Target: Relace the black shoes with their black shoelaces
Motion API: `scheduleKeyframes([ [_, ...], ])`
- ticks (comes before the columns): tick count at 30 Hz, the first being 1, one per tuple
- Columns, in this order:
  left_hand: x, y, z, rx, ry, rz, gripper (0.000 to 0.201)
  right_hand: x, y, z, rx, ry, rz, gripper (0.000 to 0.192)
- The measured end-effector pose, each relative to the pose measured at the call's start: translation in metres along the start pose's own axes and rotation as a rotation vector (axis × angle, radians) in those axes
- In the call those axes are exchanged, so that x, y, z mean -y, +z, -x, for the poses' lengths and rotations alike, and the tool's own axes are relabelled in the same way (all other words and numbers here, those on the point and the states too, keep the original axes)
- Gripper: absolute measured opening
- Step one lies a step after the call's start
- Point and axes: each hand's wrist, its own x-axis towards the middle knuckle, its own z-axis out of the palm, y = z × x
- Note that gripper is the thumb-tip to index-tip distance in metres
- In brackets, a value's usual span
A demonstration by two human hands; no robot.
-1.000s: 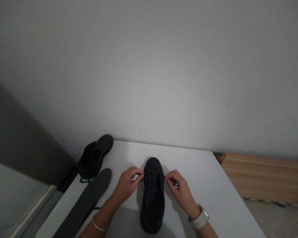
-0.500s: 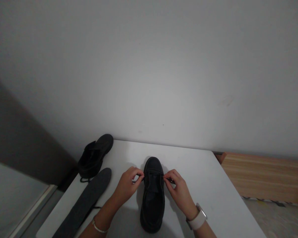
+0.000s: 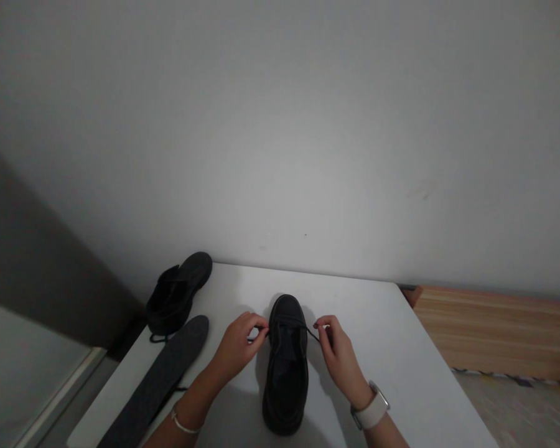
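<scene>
The black low-cut lace-up shoe [image 3: 285, 398] sits upright on the white flat-topped table [image 3: 364, 317], midway between the person's two hands, its rounded toe toward the pale grey wall [image 3: 303, 155] on the far side and its open heel toward the near side; the left hand [image 3: 237, 348] has thumb and forefinger pinched on the thin black lace [image 3: 312, 334] at the shoe's left edge; the right hand [image 3: 341, 354] stands just off the right edge, thumb and forefinger curled close by where the lace slants out from the shoe, though I cannot tell whether they grip it; a light-coloured bangle [image 3: 183, 425] rings the left wrist, and a watch with a pale strap [image 3: 373, 409] the right; at the far left of the table rests a second black shoe [image 3: 170, 305], toe pointing to the far right; nearer, just beside it, lies a long dark grey flat piece with a rounded end [image 3: 168, 373]; on the right, beyond the table, is a light brown wood-grained board [image 3: 494, 330].
</scene>
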Motion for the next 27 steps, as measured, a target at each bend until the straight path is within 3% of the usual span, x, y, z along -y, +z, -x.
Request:
scheduleKeyframes([
  [13, -0.007, -0.004, -0.001, 0.022, 0.004, -0.001, 0.012, 0.011, -0.004, 0.000, 0.127, -0.021, 0.027, 0.012],
  [27, -0.006, -0.002, -0.002, 0.046, -0.001, -0.046, 0.011, 0.011, -0.001, -0.003, 0.170, -0.088, 0.135, 0.015],
])
